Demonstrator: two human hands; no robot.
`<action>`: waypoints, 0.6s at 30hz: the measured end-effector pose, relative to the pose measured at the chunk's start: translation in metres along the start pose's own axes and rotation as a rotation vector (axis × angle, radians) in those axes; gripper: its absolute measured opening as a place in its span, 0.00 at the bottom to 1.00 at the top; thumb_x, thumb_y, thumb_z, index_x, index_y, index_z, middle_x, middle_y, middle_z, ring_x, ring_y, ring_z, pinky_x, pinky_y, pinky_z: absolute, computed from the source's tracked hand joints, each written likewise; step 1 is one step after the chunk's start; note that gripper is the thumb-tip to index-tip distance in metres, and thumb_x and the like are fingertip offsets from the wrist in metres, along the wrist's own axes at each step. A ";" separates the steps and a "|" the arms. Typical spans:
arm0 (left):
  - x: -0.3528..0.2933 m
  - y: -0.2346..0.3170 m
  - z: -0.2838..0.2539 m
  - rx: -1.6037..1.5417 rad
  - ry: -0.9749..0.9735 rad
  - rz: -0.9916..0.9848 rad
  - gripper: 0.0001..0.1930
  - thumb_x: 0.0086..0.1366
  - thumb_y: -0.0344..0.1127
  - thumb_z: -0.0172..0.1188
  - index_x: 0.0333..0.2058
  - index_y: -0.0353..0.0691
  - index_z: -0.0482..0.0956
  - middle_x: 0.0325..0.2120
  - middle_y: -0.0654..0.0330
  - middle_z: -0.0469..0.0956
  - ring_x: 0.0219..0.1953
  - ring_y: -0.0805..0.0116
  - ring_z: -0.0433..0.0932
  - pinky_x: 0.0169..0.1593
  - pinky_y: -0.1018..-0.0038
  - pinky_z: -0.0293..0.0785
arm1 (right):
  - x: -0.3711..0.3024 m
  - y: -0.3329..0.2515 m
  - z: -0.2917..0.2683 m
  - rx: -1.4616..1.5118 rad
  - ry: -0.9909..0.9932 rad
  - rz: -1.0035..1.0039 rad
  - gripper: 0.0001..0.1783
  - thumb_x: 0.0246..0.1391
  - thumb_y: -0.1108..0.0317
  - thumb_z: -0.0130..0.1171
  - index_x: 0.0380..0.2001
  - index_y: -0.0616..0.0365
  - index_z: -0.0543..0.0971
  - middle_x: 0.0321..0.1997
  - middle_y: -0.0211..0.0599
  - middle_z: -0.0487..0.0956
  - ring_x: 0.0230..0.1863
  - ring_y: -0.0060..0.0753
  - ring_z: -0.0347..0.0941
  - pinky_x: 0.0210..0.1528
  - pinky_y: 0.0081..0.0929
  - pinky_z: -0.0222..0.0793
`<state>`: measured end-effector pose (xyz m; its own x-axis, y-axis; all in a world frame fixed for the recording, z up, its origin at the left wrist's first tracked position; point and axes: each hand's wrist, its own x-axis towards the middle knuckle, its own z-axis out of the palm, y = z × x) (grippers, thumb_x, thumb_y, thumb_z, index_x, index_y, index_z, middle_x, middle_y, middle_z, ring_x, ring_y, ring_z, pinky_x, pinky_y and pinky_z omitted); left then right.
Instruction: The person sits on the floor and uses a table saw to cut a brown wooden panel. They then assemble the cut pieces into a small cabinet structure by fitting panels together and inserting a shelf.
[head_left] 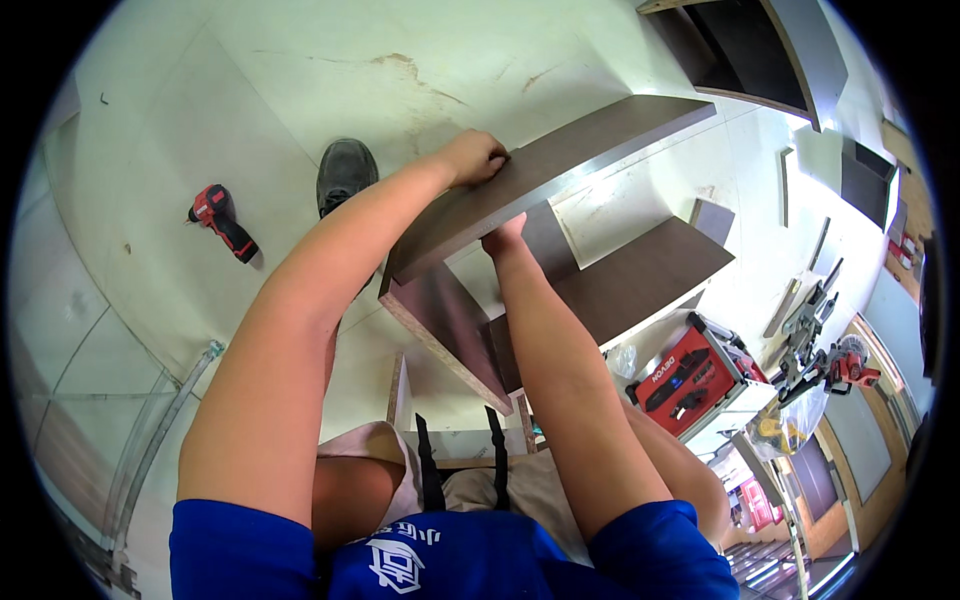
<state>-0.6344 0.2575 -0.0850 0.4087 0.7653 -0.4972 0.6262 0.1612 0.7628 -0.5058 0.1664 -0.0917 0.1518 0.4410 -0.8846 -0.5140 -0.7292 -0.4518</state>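
A dark brown board frame stands on the floor in front of me, made of a long upper panel (560, 165), a short end panel (450, 325) with a raw chipboard edge, and another long panel (640, 285) on the right. My left hand (478, 158) is against the far side of the upper panel, its fingers curled in; anything pinched in them is hidden. Below that panel, inside the frame, my right hand (505, 235) reaches up against its underside. The panel covers most of the right hand's fingers.
A red and black cordless drill (222, 220) lies on the floor at left, near my black shoe (347, 175). On the right stand a red-fronted tool case (690, 380) and a power saw (845, 365). Another dark cabinet (750, 55) stands at far right.
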 end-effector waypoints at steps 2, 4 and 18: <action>-0.001 0.000 -0.002 -0.006 -0.001 -0.013 0.15 0.62 0.34 0.55 0.44 0.39 0.84 0.41 0.47 0.82 0.43 0.50 0.82 0.51 0.63 0.76 | -0.004 -0.001 0.001 0.003 -0.009 -0.013 0.06 0.54 0.70 0.60 0.32 0.61 0.77 0.27 0.34 0.76 0.21 0.29 0.72 0.19 0.29 0.64; 0.000 -0.003 0.002 -0.010 0.013 0.000 0.15 0.62 0.34 0.55 0.44 0.39 0.84 0.40 0.47 0.82 0.42 0.50 0.82 0.51 0.63 0.76 | -0.006 -0.001 0.002 0.008 -0.001 -0.019 0.06 0.54 0.70 0.60 0.33 0.62 0.78 0.27 0.34 0.77 0.22 0.29 0.72 0.19 0.29 0.65; 0.001 -0.009 0.003 0.014 0.035 0.060 0.14 0.62 0.36 0.56 0.43 0.38 0.84 0.41 0.49 0.82 0.43 0.50 0.82 0.50 0.62 0.76 | 0.005 0.005 -0.003 0.034 -0.042 -0.024 0.02 0.54 0.73 0.59 0.30 0.60 0.78 0.26 0.32 0.77 0.21 0.27 0.71 0.20 0.27 0.63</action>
<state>-0.6373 0.2545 -0.0932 0.4224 0.7949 -0.4356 0.6103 0.1059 0.7851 -0.5057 0.1633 -0.0988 0.1294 0.4803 -0.8675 -0.5393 -0.7000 -0.4680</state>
